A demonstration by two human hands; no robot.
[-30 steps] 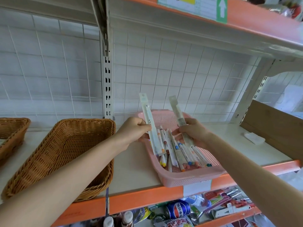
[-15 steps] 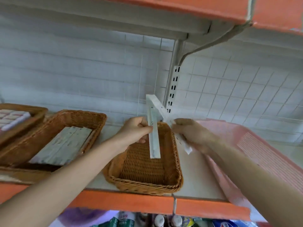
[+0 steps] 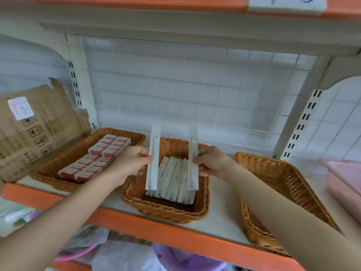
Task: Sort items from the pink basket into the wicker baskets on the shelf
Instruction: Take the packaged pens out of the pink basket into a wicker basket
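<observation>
L hand (image 3: 131, 164), R hand (image 3: 213, 163) pinch pen packs (image 3: 154, 141), long axes upright.

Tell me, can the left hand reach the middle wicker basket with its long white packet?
Probably yes: the left hand holds the long white packet just over the middle wicker basket, with nothing between.

3 wicker baskets (image 3: 284, 194) side by side on shelf (image 3: 218, 222), cardboard (image 3: 37, 130) left

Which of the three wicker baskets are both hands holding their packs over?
The middle wicker basket, with matching white packs stacked in it. The left basket holds red-and-white boxes; the right basket shows nothing inside.
</observation>
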